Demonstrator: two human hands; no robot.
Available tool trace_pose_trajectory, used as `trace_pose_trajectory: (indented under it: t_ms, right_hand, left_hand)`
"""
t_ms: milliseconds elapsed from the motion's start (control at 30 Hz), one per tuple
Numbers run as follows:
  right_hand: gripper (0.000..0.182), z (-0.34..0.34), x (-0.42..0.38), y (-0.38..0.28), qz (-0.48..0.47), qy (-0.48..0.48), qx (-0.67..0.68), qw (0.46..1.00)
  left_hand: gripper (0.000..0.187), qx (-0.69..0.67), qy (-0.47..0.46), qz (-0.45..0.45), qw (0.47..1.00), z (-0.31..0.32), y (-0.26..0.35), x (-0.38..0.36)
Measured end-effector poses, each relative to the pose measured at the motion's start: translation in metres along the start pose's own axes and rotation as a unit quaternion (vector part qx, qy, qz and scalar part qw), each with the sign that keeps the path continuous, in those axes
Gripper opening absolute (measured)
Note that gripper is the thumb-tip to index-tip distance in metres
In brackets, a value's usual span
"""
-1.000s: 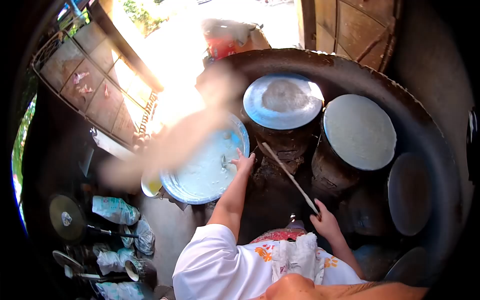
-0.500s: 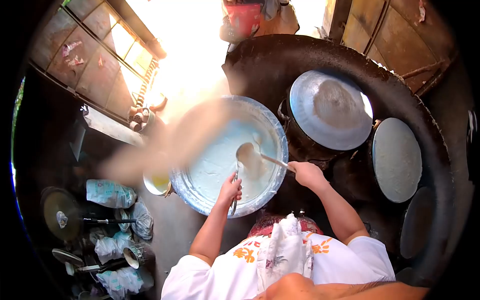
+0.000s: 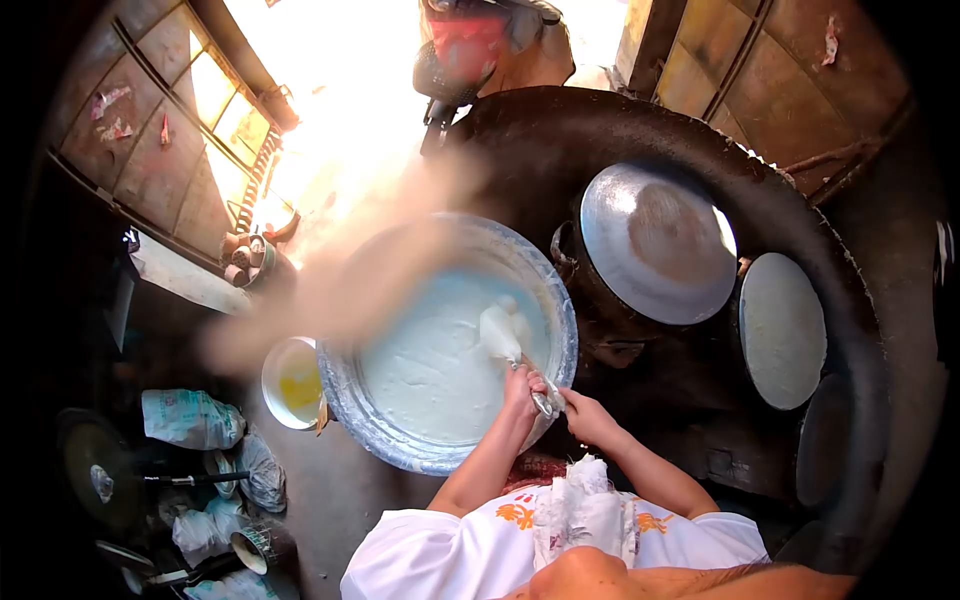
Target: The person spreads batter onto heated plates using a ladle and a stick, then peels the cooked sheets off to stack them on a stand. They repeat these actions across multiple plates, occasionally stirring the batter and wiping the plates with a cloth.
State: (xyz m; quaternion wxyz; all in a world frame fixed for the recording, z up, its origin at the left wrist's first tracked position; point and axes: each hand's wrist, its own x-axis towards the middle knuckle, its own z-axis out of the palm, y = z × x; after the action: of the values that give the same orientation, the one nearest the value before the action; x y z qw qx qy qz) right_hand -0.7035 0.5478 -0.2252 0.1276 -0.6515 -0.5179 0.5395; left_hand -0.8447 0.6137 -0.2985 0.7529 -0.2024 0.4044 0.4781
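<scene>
A large blue-rimmed basin (image 3: pixel 345 420) holds thick white batter (image 3: pixel 430 360). Over its near right side, my left hand (image 3: pixel 521 392) is closed around a metal-handled spoon (image 3: pixel 498 332), whose head is coated white. My right hand (image 3: pixel 590 416) grips the long handle of a ladle (image 3: pixel 522 330) just beside it. The ladle's head is at the batter, partly hidden behind the spoon. Both hands are close together near the basin's rim.
Right of the basin, a dark round stove surface (image 3: pixel 650 390) carries a domed metal lid (image 3: pixel 660 240) and a pale round griddle (image 3: pixel 783 330). A white bowl with yellow liquid (image 3: pixel 293 385) stands at left. Plastic bags (image 3: pixel 195 420) lie farther left. A blurred smear crosses the view.
My right hand has moved down and left, bringing the ladle handle beside my left hand. My left hand has shifted right, and the spoon's white-coated head now points up over the batter.
</scene>
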Motion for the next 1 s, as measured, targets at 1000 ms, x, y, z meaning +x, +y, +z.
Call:
trace_pose_trajectory:
  t_ms: [1000]
  right_hand:
    - [0.049, -0.02, -0.118, -0.125, -0.071, -0.065, 0.447, 0.889]
  left_hand:
    - [0.042, -0.133, -0.328, -0.363, 0.862, 0.08, 0.147, -0.234]
